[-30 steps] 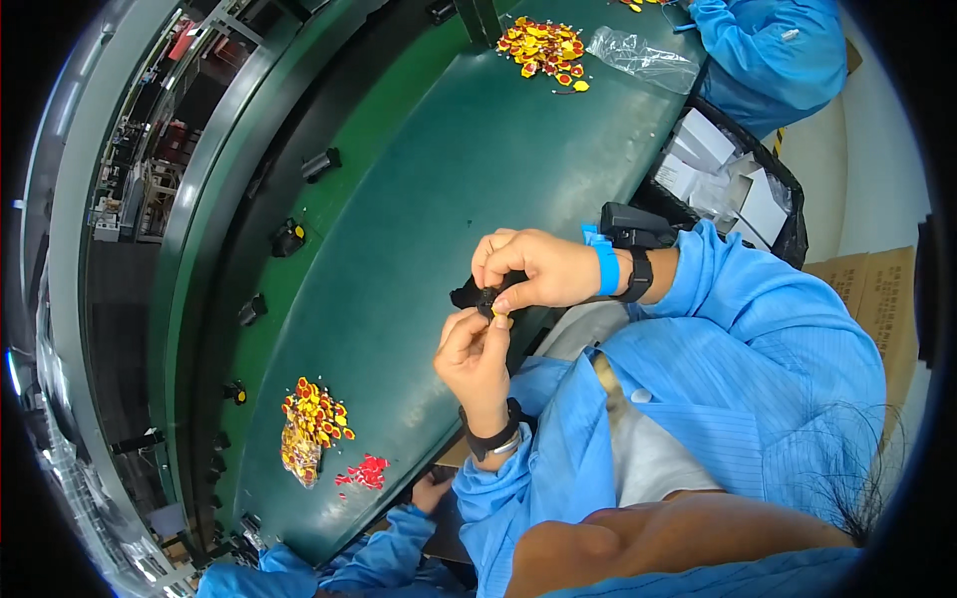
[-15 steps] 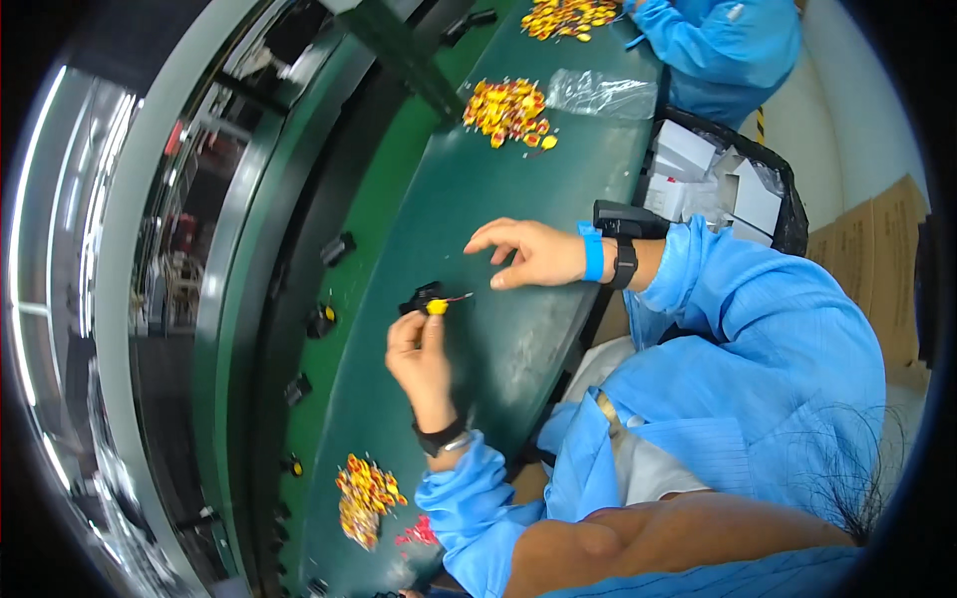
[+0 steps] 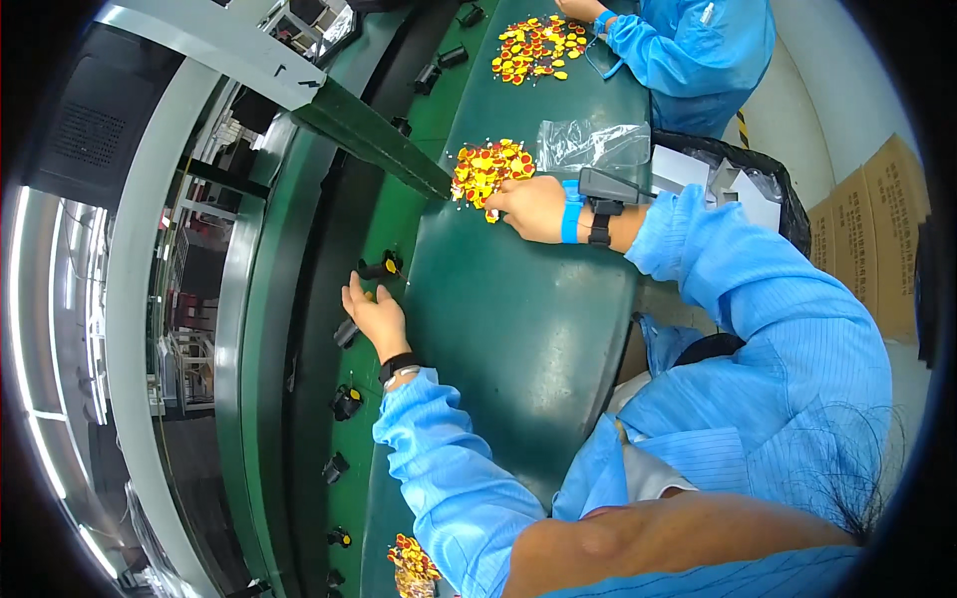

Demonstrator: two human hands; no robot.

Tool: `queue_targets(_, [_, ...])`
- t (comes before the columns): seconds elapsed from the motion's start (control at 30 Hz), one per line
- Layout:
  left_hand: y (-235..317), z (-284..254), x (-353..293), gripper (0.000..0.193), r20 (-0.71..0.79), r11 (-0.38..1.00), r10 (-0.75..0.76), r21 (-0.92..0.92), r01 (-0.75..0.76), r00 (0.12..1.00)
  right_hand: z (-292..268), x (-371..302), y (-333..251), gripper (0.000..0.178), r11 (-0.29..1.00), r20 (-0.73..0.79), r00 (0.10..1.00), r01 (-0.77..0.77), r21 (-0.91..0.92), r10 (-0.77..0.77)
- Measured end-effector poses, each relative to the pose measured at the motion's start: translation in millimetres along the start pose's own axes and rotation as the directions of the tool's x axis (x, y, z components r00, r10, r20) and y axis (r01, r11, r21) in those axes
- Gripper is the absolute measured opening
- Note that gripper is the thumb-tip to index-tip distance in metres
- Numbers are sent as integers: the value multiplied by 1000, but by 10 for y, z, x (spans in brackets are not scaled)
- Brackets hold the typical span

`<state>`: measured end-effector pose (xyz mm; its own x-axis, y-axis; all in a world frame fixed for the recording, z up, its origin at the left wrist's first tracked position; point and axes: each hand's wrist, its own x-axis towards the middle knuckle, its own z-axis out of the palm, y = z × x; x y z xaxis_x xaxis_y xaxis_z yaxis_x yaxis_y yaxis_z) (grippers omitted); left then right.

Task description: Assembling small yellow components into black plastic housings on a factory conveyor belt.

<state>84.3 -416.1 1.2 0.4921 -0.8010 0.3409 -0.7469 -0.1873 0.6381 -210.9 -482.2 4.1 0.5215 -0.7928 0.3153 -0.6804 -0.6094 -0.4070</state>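
The left hand (image 3: pixel 374 314) lies at the left edge of the green counter (image 3: pixel 518 329), fingers spread loosely, its grip open and holding nothing that shows; its fingertips sit just beside a black part with a yellow cap (image 3: pixel 384 266) on the darker belt (image 3: pixel 329 329). More such black parts stand along the belt, one (image 3: pixel 346 401) near the wrist. The right hand (image 3: pixel 528 207) rests on the counter at a pile of yellow and red pieces (image 3: pixel 488 167), its fingertips in the pile; whether its grip has closed on a piece cannot be told. A clear bag (image 3: pixel 593 145) lies just beyond. Another person's sleeve (image 3: pixel 688 50) reaches a second pile (image 3: pixel 533 48) farther along.
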Motion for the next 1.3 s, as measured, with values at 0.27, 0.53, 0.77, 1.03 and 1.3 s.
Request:
queue_targets(0.27, [-123, -413, -646, 26, 85, 980, -99, -164, 112, 991, 108, 281, 121, 15, 966, 13, 979, 203, -160, -204])
queue_targets(0.53, [336, -920, -1619, 17, 276, 795, -235, -497, 348, 932, 137, 404, -73, 16, 790, -187, 982, 131, 599, -21])
queue_targets(0.77, [528, -1069, -2090, 16, 246, 712, -240, -614, 342, 939, -44, 460, -360, 18, 561, -282, 937, 124, 819, 206])
queue_targets(1.03, [573, -1169, -2440, 17, 242, 627, -245, -699, 344, 939, -317, 119, -784, 20, 305, 97, 995, -101, 947, 29])
queue_targets(1.3, [814, -1176, -2608, 19, 256, 522, -320, -756, 395, 912, -177, -888, -1488, 17, 58, 580, 751, -595, 802, -316])
